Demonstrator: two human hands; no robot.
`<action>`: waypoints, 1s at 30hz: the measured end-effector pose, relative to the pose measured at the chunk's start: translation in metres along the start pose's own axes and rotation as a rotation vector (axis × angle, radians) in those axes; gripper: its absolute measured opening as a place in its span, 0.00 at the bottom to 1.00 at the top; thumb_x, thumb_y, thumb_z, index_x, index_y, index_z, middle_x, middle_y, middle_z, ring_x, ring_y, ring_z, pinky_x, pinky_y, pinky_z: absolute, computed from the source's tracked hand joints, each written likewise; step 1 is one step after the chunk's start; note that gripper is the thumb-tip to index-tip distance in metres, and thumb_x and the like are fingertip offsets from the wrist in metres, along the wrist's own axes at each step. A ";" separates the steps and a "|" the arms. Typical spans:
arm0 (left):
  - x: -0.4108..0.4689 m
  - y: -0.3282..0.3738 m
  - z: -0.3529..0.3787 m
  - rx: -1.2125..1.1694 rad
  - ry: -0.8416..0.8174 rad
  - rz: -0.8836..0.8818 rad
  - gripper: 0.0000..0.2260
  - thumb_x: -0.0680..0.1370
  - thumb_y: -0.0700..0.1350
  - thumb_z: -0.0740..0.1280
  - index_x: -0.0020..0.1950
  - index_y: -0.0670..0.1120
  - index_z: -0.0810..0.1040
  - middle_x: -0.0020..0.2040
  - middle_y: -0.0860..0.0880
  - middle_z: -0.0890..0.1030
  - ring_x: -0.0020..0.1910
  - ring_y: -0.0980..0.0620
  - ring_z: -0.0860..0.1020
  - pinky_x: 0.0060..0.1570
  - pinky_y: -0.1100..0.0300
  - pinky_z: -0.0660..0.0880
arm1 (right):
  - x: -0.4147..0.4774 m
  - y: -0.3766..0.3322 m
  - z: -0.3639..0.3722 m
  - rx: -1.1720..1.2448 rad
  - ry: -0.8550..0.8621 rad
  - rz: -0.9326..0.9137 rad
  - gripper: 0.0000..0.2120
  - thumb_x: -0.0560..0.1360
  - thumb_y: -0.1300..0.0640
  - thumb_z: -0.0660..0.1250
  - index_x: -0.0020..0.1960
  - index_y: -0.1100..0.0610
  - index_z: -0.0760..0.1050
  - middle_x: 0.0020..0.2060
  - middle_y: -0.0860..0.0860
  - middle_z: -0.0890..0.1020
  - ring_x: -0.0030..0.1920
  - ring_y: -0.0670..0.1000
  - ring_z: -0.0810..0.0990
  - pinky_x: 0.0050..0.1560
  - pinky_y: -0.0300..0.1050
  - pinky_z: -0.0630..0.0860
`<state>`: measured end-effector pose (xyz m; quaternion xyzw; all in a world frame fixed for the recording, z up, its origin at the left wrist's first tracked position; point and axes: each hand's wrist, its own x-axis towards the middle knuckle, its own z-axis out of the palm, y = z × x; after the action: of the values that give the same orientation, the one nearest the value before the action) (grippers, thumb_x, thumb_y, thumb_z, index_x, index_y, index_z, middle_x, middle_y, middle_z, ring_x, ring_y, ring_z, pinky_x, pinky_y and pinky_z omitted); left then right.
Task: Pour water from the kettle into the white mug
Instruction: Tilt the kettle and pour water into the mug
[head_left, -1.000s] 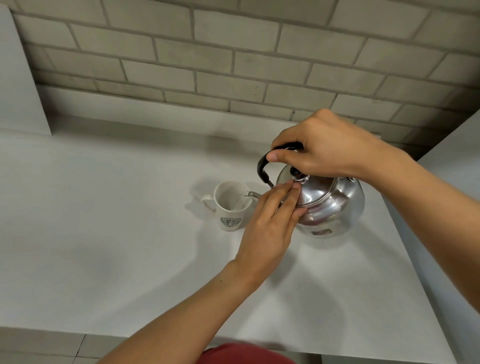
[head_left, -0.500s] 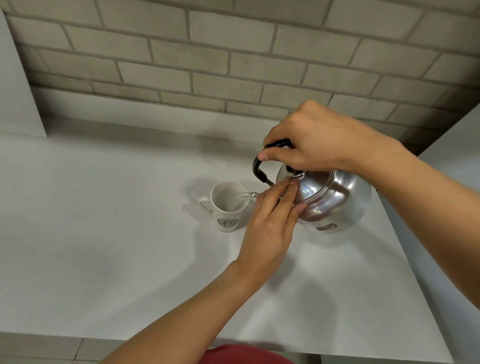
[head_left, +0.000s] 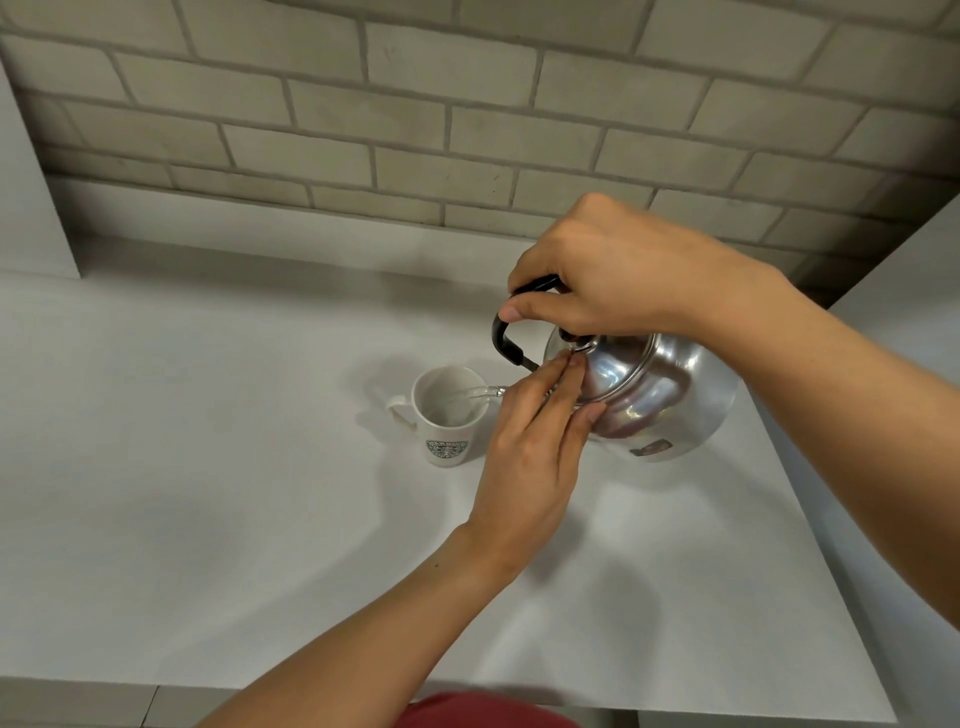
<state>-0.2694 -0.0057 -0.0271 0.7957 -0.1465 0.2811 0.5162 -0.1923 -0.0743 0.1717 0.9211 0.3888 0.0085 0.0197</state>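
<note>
The right hand (head_left: 618, 275) is clenched around the black handle (head_left: 506, 338) of the steel kettle (head_left: 660, 395), which is lifted and tipped toward the white mug (head_left: 449, 415). The left hand (head_left: 530, 441) grasps nothing; its extended fingertips (head_left: 563, 366) press flat on the kettle lid (head_left: 608, 371), just below the right hand. The mug stands upright on the countertop, just beyond the left fingertips, with its handle turned away from both hands. A thin stream of water (head_left: 470, 394) leaves the spout (head_left: 496, 389) and enters the mug.

Probable faults:
- Overfill: the water level inside the mug cannot be read from this view, so a late stop would likely flood the rim.
- Stream drift: the spout sits at the near rim of the mug; a steeper tilt could throw water past it.
- Lid slip: if the left fingertips lift, the lid may drop out of the tipped kettle.
- Heat: if the water is hot, the bare fingertips on metal risk a burn.

The white countertop (head_left: 208, 467) is smooth and matte. A grey brick wall (head_left: 415, 104) rises behind the right hand.
</note>
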 end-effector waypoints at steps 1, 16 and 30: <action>0.000 0.000 0.000 -0.002 0.004 -0.002 0.19 0.84 0.43 0.66 0.75 0.43 0.72 0.71 0.48 0.73 0.71 0.50 0.73 0.72 0.63 0.65 | 0.001 -0.001 0.000 -0.003 -0.006 0.002 0.17 0.81 0.39 0.65 0.54 0.49 0.87 0.35 0.52 0.85 0.37 0.56 0.79 0.42 0.56 0.80; -0.001 0.004 0.003 -0.049 0.027 -0.043 0.19 0.84 0.44 0.65 0.75 0.43 0.73 0.71 0.49 0.73 0.72 0.53 0.71 0.72 0.66 0.63 | 0.005 -0.007 -0.004 -0.023 -0.067 0.022 0.17 0.81 0.40 0.66 0.53 0.51 0.87 0.29 0.45 0.75 0.38 0.55 0.78 0.39 0.53 0.79; 0.000 0.007 0.003 -0.071 0.046 -0.073 0.19 0.83 0.44 0.65 0.74 0.41 0.73 0.71 0.45 0.74 0.72 0.51 0.73 0.72 0.65 0.64 | 0.009 -0.011 -0.006 -0.061 -0.084 0.027 0.18 0.80 0.39 0.66 0.54 0.52 0.86 0.39 0.55 0.84 0.42 0.60 0.82 0.43 0.58 0.82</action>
<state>-0.2721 -0.0117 -0.0233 0.7749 -0.1153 0.2748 0.5574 -0.1941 -0.0598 0.1768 0.9248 0.3746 -0.0182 0.0641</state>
